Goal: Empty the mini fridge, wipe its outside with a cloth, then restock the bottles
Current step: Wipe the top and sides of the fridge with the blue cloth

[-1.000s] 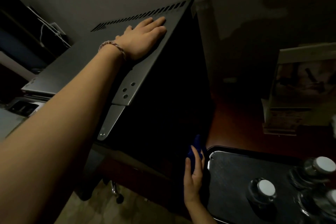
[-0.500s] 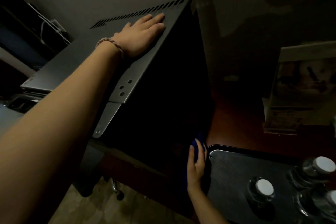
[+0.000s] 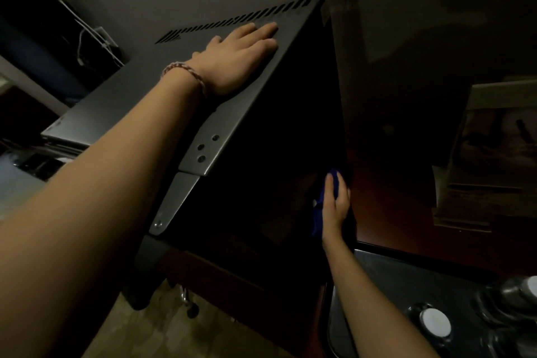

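Cloth position has changed: the right hand has carried it up the fridge's dark right side from the lower rear corner, where it sat a second ago. Fingers lie fairly straight, pressing the blue cloth flat against the panel. Left hand has not moved; it rests palm down, fingers straight and together, on the fridge top just short of the vent slots, steadying the cabinet.

Judgement: the wiping step is in progress, with the side panel partly covered; restocking is not yet begun.

Count: one fridge, standing on the surface; one cloth; one tray just beside the fridge. Three bottles show on the tray, one white cap plain, two cut by the frame edge. More may lie out of view.
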